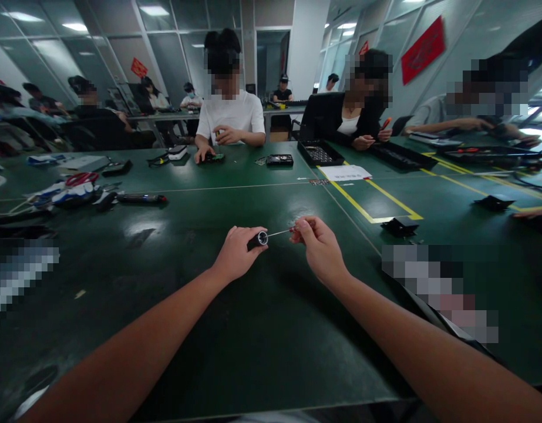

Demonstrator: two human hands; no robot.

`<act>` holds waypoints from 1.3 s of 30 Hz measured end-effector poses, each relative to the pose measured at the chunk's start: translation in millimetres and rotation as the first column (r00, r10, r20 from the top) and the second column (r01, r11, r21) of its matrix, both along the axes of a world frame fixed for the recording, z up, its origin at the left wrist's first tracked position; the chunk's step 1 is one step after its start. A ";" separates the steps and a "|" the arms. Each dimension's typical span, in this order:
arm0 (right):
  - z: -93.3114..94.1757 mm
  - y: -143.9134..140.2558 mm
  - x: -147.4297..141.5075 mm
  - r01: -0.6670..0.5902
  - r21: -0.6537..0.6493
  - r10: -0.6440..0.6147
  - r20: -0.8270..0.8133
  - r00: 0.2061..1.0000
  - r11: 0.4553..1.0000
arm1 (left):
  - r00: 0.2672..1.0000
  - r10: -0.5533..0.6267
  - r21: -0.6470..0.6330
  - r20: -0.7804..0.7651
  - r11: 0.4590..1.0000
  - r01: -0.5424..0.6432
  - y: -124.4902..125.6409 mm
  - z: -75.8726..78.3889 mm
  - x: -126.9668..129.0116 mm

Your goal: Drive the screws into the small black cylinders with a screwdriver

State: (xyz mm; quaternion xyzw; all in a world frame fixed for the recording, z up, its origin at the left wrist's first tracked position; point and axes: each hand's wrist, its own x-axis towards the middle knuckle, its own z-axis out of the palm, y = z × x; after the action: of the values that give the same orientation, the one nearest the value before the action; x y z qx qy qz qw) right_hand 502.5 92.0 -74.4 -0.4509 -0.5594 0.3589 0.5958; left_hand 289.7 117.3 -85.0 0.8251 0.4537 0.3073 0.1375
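Centrally, above a wide dark green counter [187, 364], two bare forearms reach forward and meet, with other people seated at work along the far edge. Left hand [236, 252] has its fingers clamped around a short black cylinder [258, 238], open end facing right. Right hand [320, 249] pinches a thin screwdriver [283, 232], lying level left to right, tip at that opening.

A dark green table [262, 352] carries yellow tape lines [363, 208], a white paper sheet [344, 172] and red-handled scissors [81, 178].
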 end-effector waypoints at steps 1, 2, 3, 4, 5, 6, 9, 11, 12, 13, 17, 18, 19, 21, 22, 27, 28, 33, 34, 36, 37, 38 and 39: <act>0.0 -0.1 0.1 -0.006 0.001 0.006 0.001 1.000 1.000 | 1.000 0.000 0.001 0.000 1.000 0.000 -0.1 0.0 -0.1; 0.0 -0.1 0.1 -0.010 0.003 0.010 0.000 1.000 1.000 | 1.000 0.000 0.003 0.001 1.000 0.000 -0.1 0.1 -0.2; -0.1 0.0 -0.1 -0.014 0.005 0.014 0.000 1.000 1.000 | 1.000 -0.001 0.004 0.003 1.000 0.001 -0.3 0.2 -0.3; -0.1 0.1 -0.2 -0.015 0.007 0.015 0.000 1.000 1.000 | 1.000 -0.002 0.005 0.004 1.000 0.002 -0.4 0.2 -0.3; -0.1 0.1 -0.5 -0.014 0.007 0.014 0.001 1.000 1.000 | 1.000 -0.003 0.006 0.005 1.000 0.003 -0.5 0.2 -0.2; 0.0 0.2 -0.8 -0.010 0.008 0.010 0.004 1.000 1.000 | 1.000 -0.004 0.007 0.006 1.000 0.004 -0.5 0.2 -0.1; 0.5 0.1 -1.4 -0.001 0.013 0.001 0.015 1.000 1.000 | 1.000 -0.005 0.010 0.010 1.000 0.005 0.0 -0.2 0.4; 0.9 -0.4 -1.6 -0.009 0.019 0.008 0.014 1.000 1.000 | 1.000 -0.009 0.008 0.011 1.000 0.009 0.4 -0.4 0.8; 1.2 -0.7 -1.6 -0.016 0.020 0.015 0.013 1.000 1.000 | 1.000 -0.012 0.006 0.009 1.000 0.012 0.5 -0.3 1.0; 1.5 -1.1 -1.6 -0.020 0.019 0.020 0.012 1.000 1.000 | 1.000 -0.012 0.003 0.007 1.000 0.012 0.4 -0.2 1.1; 2.5 -2.8 -2.0 -0.023 0.013 0.023 0.010 1.000 1.000 | 1.000 0.003 -0.011 0.017 1.000 -0.002 -0.7 1.1 0.8; 2.5 -3.1 -2.1 -0.022 0.011 0.022 0.008 1.000 1.000 | 1.000 0.006 -0.015 0.021 1.000 -0.005 -1.0 1.5 0.7; 2.4 -3.2 -2.2 -0.019 0.009 0.019 0.005 1.000 1.000 | 1.000 0.007 -0.019 0.024 1.000 -0.006 -1.3 1.8 0.5; 2.0 -3.3 -2.3 -0.010 0.000 0.010 -0.001 1.000 1.000 | 1.000 0.005 -0.028 0.029 1.000 -0.004 -1.6 2.4 0.3; 1.9 -3.4 -2.3 -0.004 -0.005 0.004 -0.002 1.000 1.000 | 0.999 0.004 -0.031 0.032 1.000 -0.003 -1.6 2.6 0.2; 6.1 -5.8 -3.7 0.004 -0.004 -0.004 0.021 1.000 1.000 | 0.999 -0.013 -0.024 0.034 1.000 0.014 -0.8 1.8 -0.5; 8.0 -6.9 -4.1 -0.003 0.001 0.003 0.034 0.999 1.000 | 0.999 -0.016 -0.020 0.031 1.000 0.017 -0.5 1.2 -0.7; 16.4 -13.3 -5.2 0.077 -0.003 -0.075 0.165 0.983 0.997 | 0.999 -0.037 -0.004 0.005 0.999 0.037 0.5 -1.9 -1.0; 16.6 -14.1 -5.2 0.101 0.005 -0.100 0.205 0.974 0.995 | 0.999 -0.044 -0.004 -0.001 0.999 0.044 0.4 -2.0 -0.9; 15.0 -14.8 -5.0 0.116 0.034 -0.121 0.259 0.958 0.993 | 0.999 -0.051 -0.007 -0.006 0.999 0.051 0.1 -1.9 -0.6; 13.6 -14.9 -4.8 0.110 0.052 -0.120 0.264 0.957 0.993 | 0.999 -0.049 -0.009 -0.004 0.999 0.049 0.0 -1.7 -0.5; 12.4 -14.8 -4.5 0.096 0.068 -0.110 0.259 0.960 0.993 | 0.999 -0.045 -0.010 -0.001 0.999 0.045 0.0 -1.6 -0.5; 11.6 -14.8 -4.2 0.077 0.078 -0.094 0.253 0.963 0.994 | 0.999 -0.043 -0.010 0.003 0.999 0.043 0.0 -1.4 -0.5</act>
State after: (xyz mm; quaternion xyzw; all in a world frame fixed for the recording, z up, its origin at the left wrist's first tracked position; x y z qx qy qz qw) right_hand 498.3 77.2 -62.9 -0.4971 -0.6235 0.2524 0.5482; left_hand 289.2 117.3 -86.4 0.8335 0.4371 0.3034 0.1488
